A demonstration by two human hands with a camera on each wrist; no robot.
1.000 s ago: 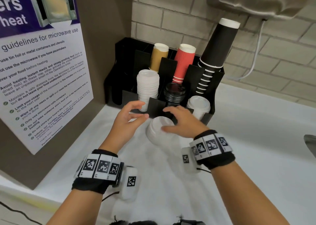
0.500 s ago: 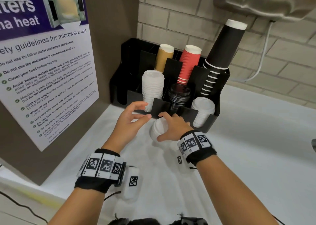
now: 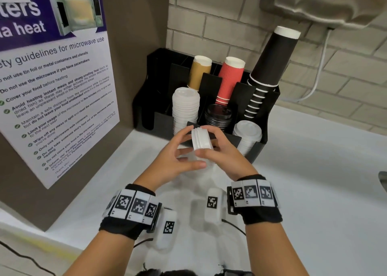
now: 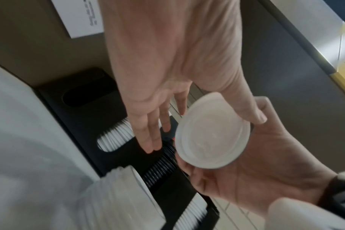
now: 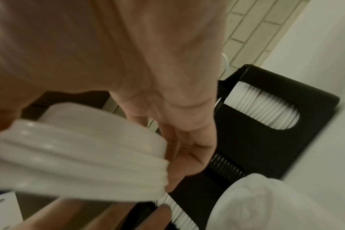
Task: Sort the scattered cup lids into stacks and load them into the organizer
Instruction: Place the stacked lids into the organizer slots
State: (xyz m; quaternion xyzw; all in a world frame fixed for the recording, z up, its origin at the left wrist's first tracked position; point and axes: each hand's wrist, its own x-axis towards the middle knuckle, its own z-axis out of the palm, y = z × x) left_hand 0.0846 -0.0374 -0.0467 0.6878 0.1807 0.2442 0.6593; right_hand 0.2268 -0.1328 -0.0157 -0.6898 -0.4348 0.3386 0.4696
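A short stack of white plastic cup lids [image 3: 201,139] sits at the centre of the head view, turned on edge and lifted clear of the white table [image 3: 314,181], just in front of the black plastic organizer [image 3: 262,137]. The right hand [image 3: 222,152] grips the stack from the right, fingers curled over the rims and thumb at the near edge. The left hand [image 3: 178,156] is at the stack's left side with its fingers spread and nearly straight; in the left wrist view its thumb tip [image 4: 255,116] touches the rim of the lids [image 4: 212,140] while the long fingers [image 4: 150,140] point past them, apart from the stack. In the right wrist view the ribbed lid edges [image 5: 79,161] fill the lower left, blurred.

Behind the hands, the organizer's front row holds a tall stack of white lids [image 3: 185,108] on the left, a stack of black lids [image 3: 218,116] in the middle and a lower stack of white lids [image 3: 247,135] on the right. Its back row holds tan paper cups [image 3: 199,72], red ribbed cups [image 3: 230,78] and a leaning tower of black cups [image 3: 270,66].

At the left of the frame a white and purple poster [image 3: 52,83] pictures a microwave and reads "guidelines for microwave use", with lines such as "Cover your food before heating" and "Wipe off any mess or spill". Both wrists wear black bands with square-coded markers.
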